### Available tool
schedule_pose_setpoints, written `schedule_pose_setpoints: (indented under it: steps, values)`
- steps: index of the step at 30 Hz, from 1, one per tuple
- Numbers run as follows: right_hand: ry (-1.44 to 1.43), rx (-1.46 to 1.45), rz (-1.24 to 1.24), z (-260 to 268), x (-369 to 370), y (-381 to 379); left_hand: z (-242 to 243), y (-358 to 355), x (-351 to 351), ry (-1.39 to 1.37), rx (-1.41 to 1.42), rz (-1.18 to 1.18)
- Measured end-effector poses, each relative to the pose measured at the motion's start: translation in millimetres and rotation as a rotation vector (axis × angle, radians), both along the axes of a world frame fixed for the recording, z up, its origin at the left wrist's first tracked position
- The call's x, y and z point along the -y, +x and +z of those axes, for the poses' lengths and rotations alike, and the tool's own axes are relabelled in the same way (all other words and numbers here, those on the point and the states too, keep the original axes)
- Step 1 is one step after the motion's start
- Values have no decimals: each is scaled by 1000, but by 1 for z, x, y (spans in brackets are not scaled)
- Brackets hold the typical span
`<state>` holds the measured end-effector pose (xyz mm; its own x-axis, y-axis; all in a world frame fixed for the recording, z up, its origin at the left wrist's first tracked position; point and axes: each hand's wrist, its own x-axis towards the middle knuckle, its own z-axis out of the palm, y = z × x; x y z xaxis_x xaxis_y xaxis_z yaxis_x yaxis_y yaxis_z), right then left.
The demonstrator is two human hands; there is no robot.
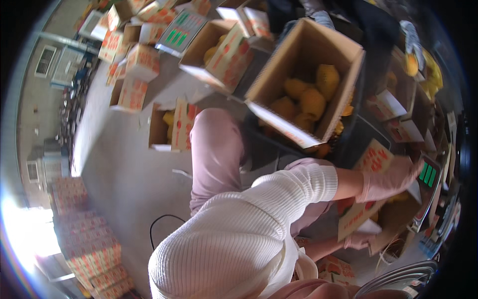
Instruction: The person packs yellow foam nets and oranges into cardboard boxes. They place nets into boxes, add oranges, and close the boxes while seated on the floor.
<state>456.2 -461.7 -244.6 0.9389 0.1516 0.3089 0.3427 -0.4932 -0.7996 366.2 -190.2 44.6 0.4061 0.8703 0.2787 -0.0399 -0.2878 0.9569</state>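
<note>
My left hand [392, 180], in a pink glove, reaches across to the right, over an open printed cardboard carton [397, 216]. Its fingers lie beside the green-lit display of a digital scale [428, 173]; whether they grip the carton is unclear. Lower down, my right hand [359, 240], also gloved in pink, holds the near edge of this tilted carton. Some yellow-orange fruit shows inside, partly hidden by the flaps. In front of me stands a larger open carton [304, 80] with several yellow-orange fruits [312, 101] at its bottom.
Another scale [182, 31] and a carton of fruit [227, 56] stand ahead. A smaller fruit carton [181, 129] is on the floor at left. Stacked cartons [89, 246] rise at lower left. A co-worker's gloved hand [412, 48] holds a fruit at upper right.
</note>
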Motion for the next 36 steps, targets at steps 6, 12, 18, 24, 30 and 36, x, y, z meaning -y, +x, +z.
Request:
schedule_pose_setpoints:
  steps: [6,12,18,24,30,36]
  values:
    - [-60,11,192,63,25,-7,90,-115,81,-60,459,-247]
    - [39,222,459,209,-52,-26,188,-248,100,78,633,-308]
    - [198,559,790,400,-192,-112,243,-409,79,726,865,220]
    - [214,1091,1151,560,-345,-299,188,-559,102,953,535,579]
    - [262,1110,1806,528,-437,-578,99,-611,133,938,235,1171]
    - [-208,93,2581,431,-412,-768,27,-626,159,679,81,1611]
